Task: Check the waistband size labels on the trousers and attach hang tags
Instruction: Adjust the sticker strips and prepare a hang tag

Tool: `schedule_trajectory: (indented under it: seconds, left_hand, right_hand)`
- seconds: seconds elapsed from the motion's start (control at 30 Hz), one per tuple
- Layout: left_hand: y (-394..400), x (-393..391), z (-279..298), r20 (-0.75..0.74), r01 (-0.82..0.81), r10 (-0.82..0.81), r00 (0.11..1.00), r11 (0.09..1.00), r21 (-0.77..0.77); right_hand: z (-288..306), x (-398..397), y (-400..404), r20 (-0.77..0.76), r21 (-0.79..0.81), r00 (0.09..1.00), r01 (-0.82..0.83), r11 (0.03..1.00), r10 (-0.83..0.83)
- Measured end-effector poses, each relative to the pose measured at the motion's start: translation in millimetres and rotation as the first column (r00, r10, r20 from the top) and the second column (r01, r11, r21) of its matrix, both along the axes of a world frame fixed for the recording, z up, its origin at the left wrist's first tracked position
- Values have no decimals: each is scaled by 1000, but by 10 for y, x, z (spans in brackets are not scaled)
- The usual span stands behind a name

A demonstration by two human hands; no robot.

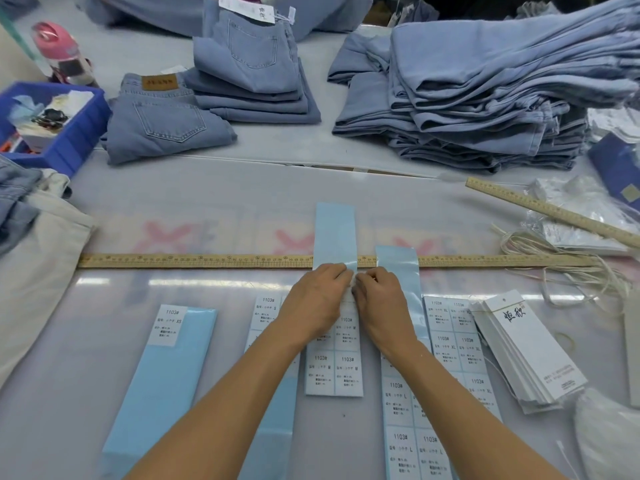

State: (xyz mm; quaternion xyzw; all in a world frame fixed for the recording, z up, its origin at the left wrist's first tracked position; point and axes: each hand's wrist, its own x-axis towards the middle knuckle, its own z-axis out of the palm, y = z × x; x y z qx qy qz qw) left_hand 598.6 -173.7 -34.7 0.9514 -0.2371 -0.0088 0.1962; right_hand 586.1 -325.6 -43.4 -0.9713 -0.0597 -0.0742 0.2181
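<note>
Both hands (349, 292) pinch pale-blue sticker strip (335, 233).

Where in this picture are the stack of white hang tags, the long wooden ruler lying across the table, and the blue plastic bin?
stack of hang tags (530, 344), head view, face of the top tag.
long wooden ruler (194, 261), head view, bare left stretch.
blue plastic bin (74, 140), head view, outer front wall.

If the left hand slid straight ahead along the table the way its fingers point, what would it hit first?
Probably the wooden ruler lying crosswise, just beyond the left hand, under the blue backing strip it is pinching. Past that the table looks bare up to the folded jeans.
</note>
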Motion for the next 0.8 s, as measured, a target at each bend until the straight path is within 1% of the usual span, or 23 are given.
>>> schedule_trajectory:
  seconds: [0.07, 0.13, 0.33, 0.53, 0.63, 0.8]
  left_hand:
    - [-5, 40, -49, 2, -7, 7, 1000, 999, 40]
    - [4, 38, -99, -1, -16, 16, 1000, 999, 40]
    - [48, -10, -172, -40, -79, 76, 996, 995, -68]
    - [38, 50, -85, -39, -48, 47, 998, 999, -5]
    - [44, 87, -65, -3, -9, 9, 1000, 998, 55]
    - [56, 105, -96, 37, 4, -8, 999, 996, 84]
  right_hand:
    - [-11, -9, -2, 6, -9, 1000, 0, 1000, 1]
    - [-15, -18, -1, 14, -1, 1000, 4, 1000, -4]
    - [-20, -41, 26, 15, -24, 1000, -5, 1000, 6]
    - [20, -27, 50, 3, -27, 1000, 7, 1000, -7]
    - [13, -24, 52, -4, -34, 1000, 10, 999, -10]
    - [0, -20, 56, 2, -52, 1000, 2, 999, -2]
